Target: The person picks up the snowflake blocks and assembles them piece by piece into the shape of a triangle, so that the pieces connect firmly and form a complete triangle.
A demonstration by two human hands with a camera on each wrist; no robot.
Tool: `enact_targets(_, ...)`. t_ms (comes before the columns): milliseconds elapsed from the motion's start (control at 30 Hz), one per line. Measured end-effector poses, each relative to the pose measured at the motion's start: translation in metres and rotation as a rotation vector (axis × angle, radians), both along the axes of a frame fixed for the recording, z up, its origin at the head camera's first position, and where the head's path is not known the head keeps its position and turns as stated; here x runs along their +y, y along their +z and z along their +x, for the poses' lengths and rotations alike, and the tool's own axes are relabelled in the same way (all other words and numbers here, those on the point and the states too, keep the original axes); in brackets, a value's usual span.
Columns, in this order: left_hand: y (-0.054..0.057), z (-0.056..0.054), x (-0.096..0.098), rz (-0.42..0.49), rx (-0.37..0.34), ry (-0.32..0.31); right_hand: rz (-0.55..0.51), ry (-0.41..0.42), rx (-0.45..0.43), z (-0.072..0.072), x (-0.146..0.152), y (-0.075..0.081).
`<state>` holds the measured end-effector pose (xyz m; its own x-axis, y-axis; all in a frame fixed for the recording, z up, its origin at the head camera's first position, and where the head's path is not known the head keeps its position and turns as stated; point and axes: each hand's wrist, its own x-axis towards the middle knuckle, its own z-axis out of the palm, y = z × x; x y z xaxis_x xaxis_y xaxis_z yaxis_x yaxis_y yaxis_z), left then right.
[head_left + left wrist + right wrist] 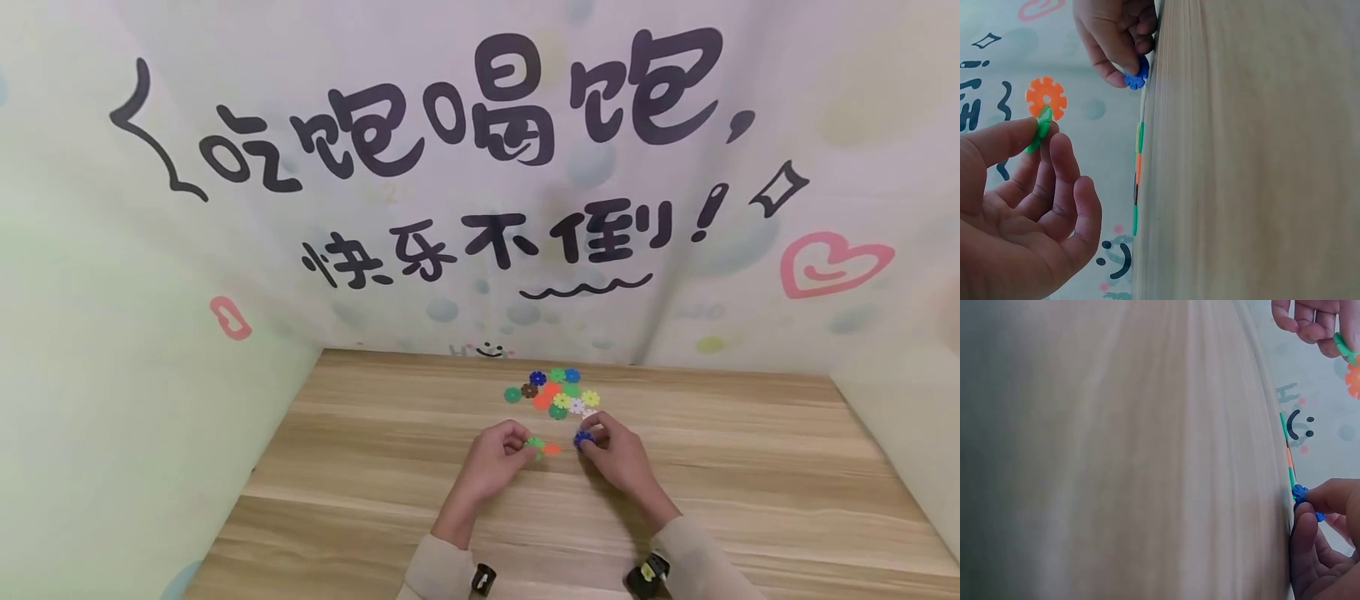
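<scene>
My left hand [497,458] pinches a green notched plastic disc [1041,128] between thumb and fingertips. An orange notched disc [1047,97] is joined to that green one and stands out beyond the fingertips. To the right, my right hand [617,450] pinches a dark blue notched disc [583,440] by its edge. Both hands are above the table, a small gap apart, with the held discs facing each other. In the right wrist view, the blue disc [1300,492] is partly hidden by the thumb and fingers.
A loose group of notched discs in several colours lies beyond the hands, among them a brown disc [529,390] and a yellow disc [591,398]. The wood-grain table [360,467] meets a printed cloth backdrop [420,325] at its far edge.
</scene>
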<state>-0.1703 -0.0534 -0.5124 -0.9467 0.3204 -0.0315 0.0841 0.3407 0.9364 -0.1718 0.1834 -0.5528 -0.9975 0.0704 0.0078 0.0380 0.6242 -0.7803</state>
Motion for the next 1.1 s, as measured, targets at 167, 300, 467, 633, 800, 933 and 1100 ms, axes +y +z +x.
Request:
enact_targets(167, 0.001, 0.000, -0.001, 0.002, 0.003, -0.001, -0.068, 0.006, -0.020, 0.005, 0.001, 0.001)
enact_targets(300, 0.002, -0.001, -0.001, 0.003, 0.003, -0.006, -0.159, 0.024, -0.072, 0.010, 0.002, 0.005)
enact_targets(467, 0.002, -0.001, -0.001, 0.011, 0.014, -0.019, -0.202, 0.064, -0.073, 0.013, 0.002, 0.006)
enact_targets(633, 0.003, -0.001, -0.002, 0.017, -0.003, -0.009, -0.225, 0.087, -0.062, 0.016, 0.001, 0.005)
enact_targets(800, 0.003, 0.000, -0.002, 0.016, -0.028, 0.000, -0.264, 0.100, -0.070, 0.020, -0.001, 0.007)
enact_targets(933, 0.003, 0.000, -0.002, 0.032, -0.030, -0.009, -0.292, 0.107, -0.072, 0.021, -0.002, 0.010)
enact_targets(1100, 0.004, 0.000, -0.001, 0.063, -0.041, -0.015, -0.306, 0.123, -0.058, 0.021, -0.002, 0.013)
